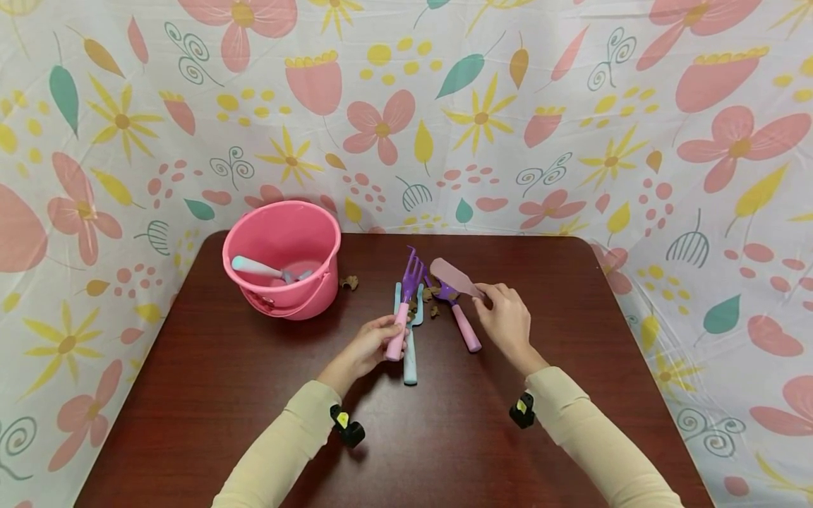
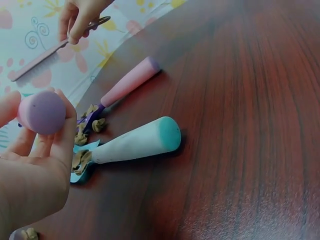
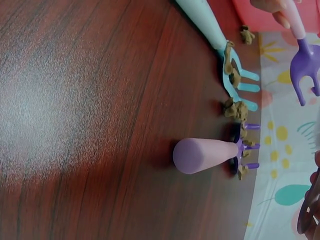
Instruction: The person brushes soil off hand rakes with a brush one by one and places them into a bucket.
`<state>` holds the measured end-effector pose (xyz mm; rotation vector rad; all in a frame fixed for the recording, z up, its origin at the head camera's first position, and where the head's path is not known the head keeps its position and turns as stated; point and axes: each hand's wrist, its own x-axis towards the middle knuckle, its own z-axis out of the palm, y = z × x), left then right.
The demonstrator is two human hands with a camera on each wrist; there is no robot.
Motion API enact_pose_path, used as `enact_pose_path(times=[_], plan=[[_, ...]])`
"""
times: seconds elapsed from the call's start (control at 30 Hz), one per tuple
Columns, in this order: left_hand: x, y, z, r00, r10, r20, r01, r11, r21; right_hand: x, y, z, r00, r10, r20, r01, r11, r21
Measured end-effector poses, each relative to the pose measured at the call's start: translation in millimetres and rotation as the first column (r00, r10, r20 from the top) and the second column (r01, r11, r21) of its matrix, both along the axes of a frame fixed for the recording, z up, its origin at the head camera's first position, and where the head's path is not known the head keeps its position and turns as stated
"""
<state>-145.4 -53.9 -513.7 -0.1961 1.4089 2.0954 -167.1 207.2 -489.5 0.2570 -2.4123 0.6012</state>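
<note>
My left hand (image 1: pixel 365 347) grips the pink handle of a toy garden fork (image 1: pixel 401 328), whose purple tines point up and away from me. In my right hand (image 1: pixel 508 317) is a flat pink brush (image 1: pixel 454 276), pinched near its handle end; the left wrist view shows pale bristles (image 2: pixel 45 70) on its underside. Between the hands, a light blue toy fork (image 1: pixel 410 363) lies on the table. Beside it, under the brush in the head view, lies a second purple fork (image 1: pixel 466 328) with a pink handle. Brown crumbly clumps (image 3: pixel 235 109) sit on and around the lying forks.
A pink bucket (image 1: pixel 320 289) stands at the back left, with a tool with a light blue handle (image 1: pixel 254 267) leaning inside. One brown clump (image 1: pixel 349 282) lies right of the bucket. Behind the dark wood table (image 1: pixel 254 395) hangs a flowered cloth (image 1: pixel 381 63).
</note>
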Motion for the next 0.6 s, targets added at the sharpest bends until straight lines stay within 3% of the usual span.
enact_pose_path(times=[0.33, 0.6], plan=[[1.0, -3, -2.3, 0.998, -0.055, 0.041, 0.047, 0.983, 0.180, 3.8, -10, 0.8, 0.995, 0.087, 0.040, -0.087, 0.996, -0.008], [2.3, -2, -6.1, 0.996, -0.076, 0.050, 0.062, 0.969, 0.239, 6.5, -18, -2.7, 0.990, 0.137, 0.041, -0.137, 0.991, -0.006]])
